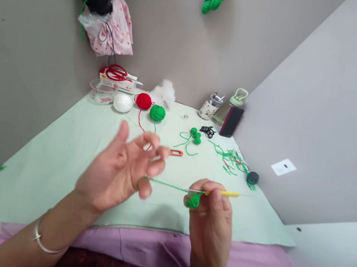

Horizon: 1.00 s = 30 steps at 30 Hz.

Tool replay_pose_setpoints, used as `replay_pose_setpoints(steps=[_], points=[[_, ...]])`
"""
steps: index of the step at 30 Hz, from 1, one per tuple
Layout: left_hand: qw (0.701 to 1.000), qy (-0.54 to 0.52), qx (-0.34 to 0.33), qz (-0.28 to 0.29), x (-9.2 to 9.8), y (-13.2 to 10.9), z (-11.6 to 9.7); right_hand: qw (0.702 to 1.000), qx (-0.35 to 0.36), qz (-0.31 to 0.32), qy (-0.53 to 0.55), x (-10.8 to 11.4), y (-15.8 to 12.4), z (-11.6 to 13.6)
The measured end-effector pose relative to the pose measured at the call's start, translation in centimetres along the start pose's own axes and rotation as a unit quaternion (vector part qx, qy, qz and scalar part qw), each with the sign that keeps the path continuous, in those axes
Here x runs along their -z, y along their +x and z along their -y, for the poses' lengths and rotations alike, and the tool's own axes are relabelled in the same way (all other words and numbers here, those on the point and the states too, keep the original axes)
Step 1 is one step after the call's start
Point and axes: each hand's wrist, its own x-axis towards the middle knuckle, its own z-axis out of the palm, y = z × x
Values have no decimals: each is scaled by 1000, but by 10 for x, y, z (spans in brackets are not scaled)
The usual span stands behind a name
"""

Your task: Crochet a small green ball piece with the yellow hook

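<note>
My left hand [124, 165] is raised palm up over the table with its fingers apart. A strand of green yarn [166, 184] loops round its little finger and runs taut to my right hand [215, 209]. That hand is closed on a crochet hook [230, 194] with a yellow handle, its thin metal shaft pointing left. A small green crocheted piece [193, 200] hangs by the shaft, pinched in the same fingers. Behind my left hand, the green yarn ball [157, 113] sits on the table, its strand trailing toward me.
A red yarn ball [143, 101], a white yarn ball [122, 102] and red scissors [117, 73] are at the back left. Small green crocheted balls [195, 135] lie mid-table. Yarn scraps [234, 160], a phone [232, 121] and a bottle [225, 112] are on the right.
</note>
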Motion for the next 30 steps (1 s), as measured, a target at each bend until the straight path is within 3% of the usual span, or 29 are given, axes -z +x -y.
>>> replay_pose_setpoints(steps=[2, 5, 7, 9, 10, 14, 16, 21, 30], points=[[990, 14, -117, -77, -6, -6, -11, 1000, 3, -20, -10, 0, -1, -5], [946, 175, -264, -66, -4, -11, -6, 999, 21, -22, -14, -4, -4, -9], [872, 380, -308, -15, 5, -11, 10, 999, 41, -18, -19, -7, -5, -9], [807, 523, -275, -1, 15, -12, 28, 998, 57, -11, -35, -8, -6, -10], [811, 532, -243, -11, 19, -13, 36, 997, 63, -5, -50, -8, -7, -11], [935, 352, -41, -14, 21, -18, 54, 987, 97, 14, -129, -3, -11, -20], [961, 276, 4, -35, 18, -19, 57, 980, 117, 24, -162, -2, -12, -24], [980, 183, 8, -76, 14, -20, 63, 972, 135, 56, -183, -4, -12, -25], [992, 114, 43, -27, 15, -22, 60, 973, 140, 87, -160, 1, -16, -19]])
